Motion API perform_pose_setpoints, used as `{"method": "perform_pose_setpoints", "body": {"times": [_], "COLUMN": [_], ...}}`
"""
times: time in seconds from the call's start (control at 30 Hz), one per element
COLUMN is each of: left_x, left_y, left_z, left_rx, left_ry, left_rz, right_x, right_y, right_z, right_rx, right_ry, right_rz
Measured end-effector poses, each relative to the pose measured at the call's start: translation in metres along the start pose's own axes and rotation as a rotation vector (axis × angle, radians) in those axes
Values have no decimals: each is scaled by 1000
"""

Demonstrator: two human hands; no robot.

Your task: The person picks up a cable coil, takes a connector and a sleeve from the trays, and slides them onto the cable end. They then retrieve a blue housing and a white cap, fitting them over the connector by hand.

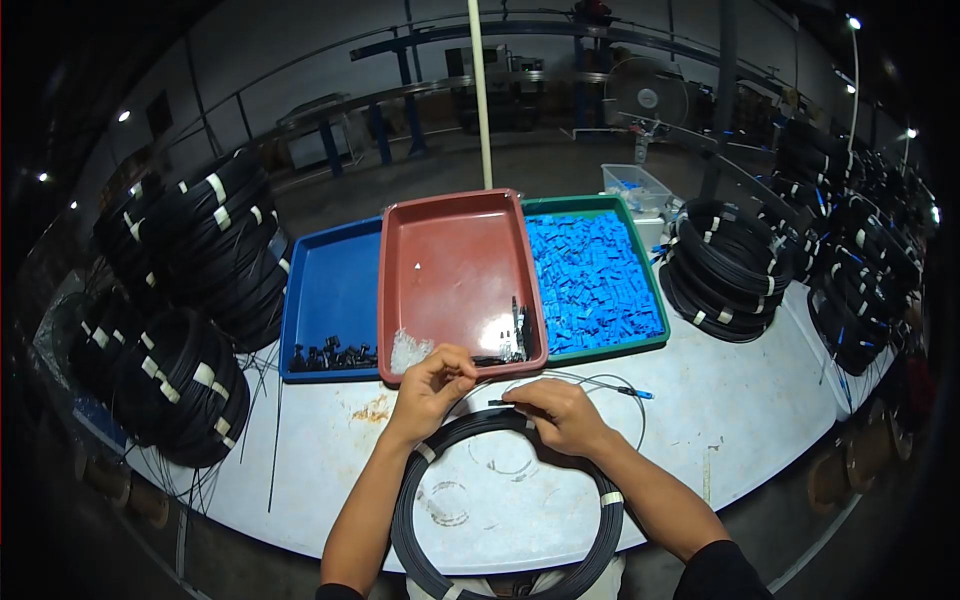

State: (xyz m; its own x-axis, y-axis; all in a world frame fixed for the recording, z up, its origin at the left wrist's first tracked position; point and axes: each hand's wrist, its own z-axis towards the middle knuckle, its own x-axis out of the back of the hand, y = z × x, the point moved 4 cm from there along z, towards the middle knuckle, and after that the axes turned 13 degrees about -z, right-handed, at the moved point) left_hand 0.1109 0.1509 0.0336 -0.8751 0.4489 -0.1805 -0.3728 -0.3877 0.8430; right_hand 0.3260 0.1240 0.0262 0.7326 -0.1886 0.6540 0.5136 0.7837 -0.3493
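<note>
A coil of black cable (pixel 405 520), bound with white tape, lies at the near edge of the table and partly over my lap. My right hand (pixel 562 412) is above its far side, thumb and fingers pinching a small black connector part (pixel 497 402). Just in front of the red tray (pixel 455 190), my left hand (pixel 435 392) is closed in a pinch; whatever is between its fingertips is too small to make out. A thin cable loops out past my right hand to a blue connector (pixel 640 393) on the table.
Small clear pieces (pixel 408 350) and black parts (pixel 520 330) lie in the red tray. The blue tray (pixel 335 270) holds black parts, the green tray (pixel 660 325) many blue pieces. Cable coils are stacked left (pixel 215 250) and right (pixel 725 270).
</note>
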Motion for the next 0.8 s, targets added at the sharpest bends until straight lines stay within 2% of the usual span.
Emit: {"method": "perform_pose_setpoints", "body": {"times": [0.07, 0.1, 0.33, 0.4, 0.43, 0.53, 0.8], "left_x": [1, 1, 3, 1, -2, -5, -9], "left_y": [-4, -6, -16, -11, -9, -4, 3], "left_z": [-5, -8, -20, -20, -18, -19, -18], "left_rx": [112, 117, 159, 67, 19, 78, 28], "left_ry": [120, 117, 102, 54, 100, 74, 63], "left_rz": [-140, -143, 69, 223, 227, 315, 403], "right_x": [0, 1, 4, 5, 6, 4, 4], "right_y": [0, -1, -2, -2, -3, -1, -1], "right_z": [0, 1, 2, 2, 2, 2, 2], "right_rx": [-10, -38, -165, -184, -190, -175, -146], "right_ry": [16, 28, 6, 20, 9, 9, 42], "right_rz": [2, 24, 66, 55, 47, 30, 33]}}
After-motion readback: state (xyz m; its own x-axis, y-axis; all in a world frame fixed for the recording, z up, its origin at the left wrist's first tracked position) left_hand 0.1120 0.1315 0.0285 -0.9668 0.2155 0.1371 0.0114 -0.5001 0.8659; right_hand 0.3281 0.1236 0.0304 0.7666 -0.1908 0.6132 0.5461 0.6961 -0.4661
